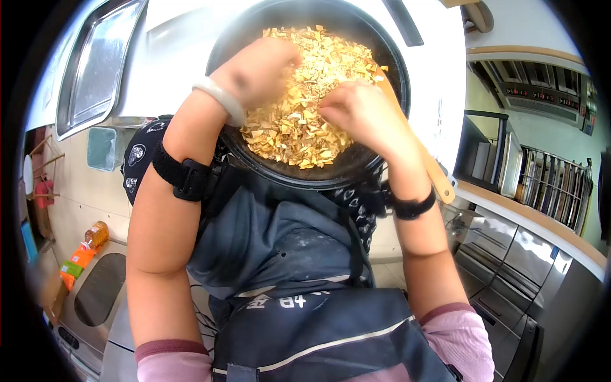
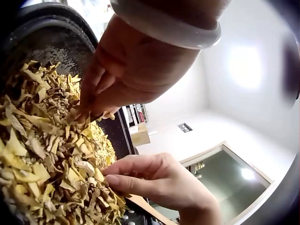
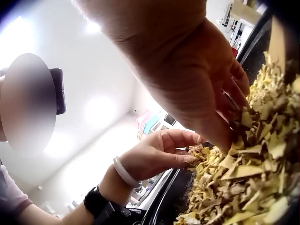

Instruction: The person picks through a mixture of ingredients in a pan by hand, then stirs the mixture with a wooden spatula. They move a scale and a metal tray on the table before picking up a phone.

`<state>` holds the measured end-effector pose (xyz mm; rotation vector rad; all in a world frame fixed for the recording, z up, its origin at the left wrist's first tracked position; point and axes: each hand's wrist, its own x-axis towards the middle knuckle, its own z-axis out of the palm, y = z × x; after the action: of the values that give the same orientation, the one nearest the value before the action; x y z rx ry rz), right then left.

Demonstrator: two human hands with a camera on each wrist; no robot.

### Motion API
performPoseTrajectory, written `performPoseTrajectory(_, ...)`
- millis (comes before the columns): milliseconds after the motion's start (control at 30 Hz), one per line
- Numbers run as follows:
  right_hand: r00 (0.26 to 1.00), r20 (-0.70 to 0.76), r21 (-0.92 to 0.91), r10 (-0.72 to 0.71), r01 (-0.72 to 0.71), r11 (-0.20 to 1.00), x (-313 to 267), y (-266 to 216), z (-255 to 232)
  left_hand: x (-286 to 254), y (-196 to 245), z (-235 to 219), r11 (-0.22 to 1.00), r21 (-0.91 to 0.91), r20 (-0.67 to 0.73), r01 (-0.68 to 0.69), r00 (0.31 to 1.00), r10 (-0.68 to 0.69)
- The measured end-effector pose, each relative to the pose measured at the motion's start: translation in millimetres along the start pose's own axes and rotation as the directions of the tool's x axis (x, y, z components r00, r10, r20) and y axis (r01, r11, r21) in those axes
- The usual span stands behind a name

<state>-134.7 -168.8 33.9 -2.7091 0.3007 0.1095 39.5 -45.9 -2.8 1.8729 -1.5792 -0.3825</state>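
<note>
The person holds both hands in the black pan point(image 1: 356, 167), which is full of yellow flakes point(image 1: 299, 121). The left hand point(image 1: 258, 70), at 10 o'clock, has bent fingers pinching flakes. The right hand point(image 1: 356, 111), at 3 o'clock, also pinches flakes. A wooden spatula point(image 1: 433, 169) leans at 4 o'clock.

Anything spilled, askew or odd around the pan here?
Nothing spilled: the yellow dried pieces stay inside the black pan. Only oddity: a wooden spatula lies under the right hand, handle overhanging the rim.

Both hands point(image 1: 267, 70) point(image 1: 359, 111) (fingers curled) low
</note>
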Motion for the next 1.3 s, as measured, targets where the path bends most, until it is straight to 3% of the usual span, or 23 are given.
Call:
performPoseTrajectory(33, 1.0, 0.002, 0.0, 0.0, 0.0, 1.0, -6, 2, -1, 0, 4, 1, 1.0, -0.002, 0.0, 0.001, 1.0, -0.001)
performPoseTrajectory(100, 0.987, -0.149, 0.035, 0.054, -0.05, 0.998, -14, 2, -2, 1, 13, 2, 0.987, -0.155, -0.001, -0.049, 0.999, 0.049)
performPoseTrajectory(200, 0.984, -0.157, 0.079, 0.088, -0.076, 0.994, -16, 5, 5, 6, 16, 0, 0.955, -0.297, 0.05, 0.015, 0.999, -0.001)
performPoseTrajectory(233, 0.979, -0.186, 0.084, 0.079, -0.065, 0.994, -15, 3, 8, 7, 16, 1, 0.955, -0.298, 0.055, 0.012, 0.999, 0.004)
performPoseTrajectory(333, 0.982, -0.185, 0.017, 0.045, -0.042, 0.999, -9, -5, 22, 7, 9, 2, 0.999, -0.005, -0.03, -0.049, 0.998, 0.048)
performPoseTrajectory(400, 0.978, -0.206, -0.017, 0.018, -0.022, 1.0, -7, -9, 24, 5, 8, 1, 1.0, -0.004, -0.028, -0.015, 0.999, 0.015)
performPoseTrajectory(467, 0.997, -0.042, -0.032, 0.068, -0.069, 0.997, -4, -14, 17, 4, 10, -3, 1.0, -0.006, -0.027, 0.021, 0.999, -0.021)
performPoseTrajectory(500, 0.997, -0.041, -0.032, 0.068, -0.069, 0.997, -5, -14, 17, 4, 11, -5, 0.999, -0.018, -0.037, 0.028, 0.999, -0.029)
performPoseTrajectory(600, 0.994, -0.1, -0.091, 0.043, -0.052, 0.994, -11, -9, 15, 1, 17, -8, 0.998, -0.063, -0.036, -0.008, 0.999, 0.005)
performPoseTrajectory(667, 0.978, -0.208, -0.015, 0.013, -0.017, 1.0, -15, -6, 15, -2, 23, -7, 0.994, -0.097, -0.025, -0.051, 0.998, 0.049)
performPoseTrajectory(733, 0.97, -0.242, 0.016, 0.014, -0.011, 1.0, -20, -6, 12, -4, 28, -2, 0.973, -0.194, 0.071, -0.121, 0.988, 0.137)
performPoseTrajectory(900, 0.933, -0.36, 0.077, -0.001, 0.03, 0.997, -27, -10, 3, -3, 34, 9, 0.972, -0.109, 0.06, -0.209, 0.974, 0.216)
performPoseTrajectory(967, 0.926, -0.372, 0.176, 0.067, -0.001, 0.984, -29, -15, 2, -1, 41, 3, 0.96, -0.276, 0.125, -0.049, 0.988, 0.086)
performPoseTrajectory(1033, 0.916, -0.378, 0.275, 0.135, -0.028, 0.961, -29, -17, 0, -3, 43, 6, 0.936, -0.339, 0.069, -0.093, 0.99, 0.123)
performPoseTrajectory(1067, 0.905, -0.422, 0.174, 0.061, 0.015, 0.985, -30, -15, -3, -3, 44, 8, 0.907, -0.399, 0.01, -0.139, 0.988, 0.156)
performPoseTrajectory(1100, 0.889, -0.458, 0.069, -0.016, 0.054, 0.996, -30, -14, -5, -4, 43, 8, 0.906, -0.399, 0.011, -0.139, 0.988, 0.157)
performPoseTrajectory(1167, 0.882, -0.471, 0.058, -0.037, 0.073, 0.996, -30, -12, -10, -2, 41, 8, 0.924, -0.299, 0.065, -0.237, 0.961, 0.268)
performPoseTrajectory(1300, 0.872, -0.488, 0.072, -0.039, 0.085, 0.994, -29, -9, -12, 0, 36, 10, 0.931, -0.212, 0.038, -0.298, 0.949, 0.312)
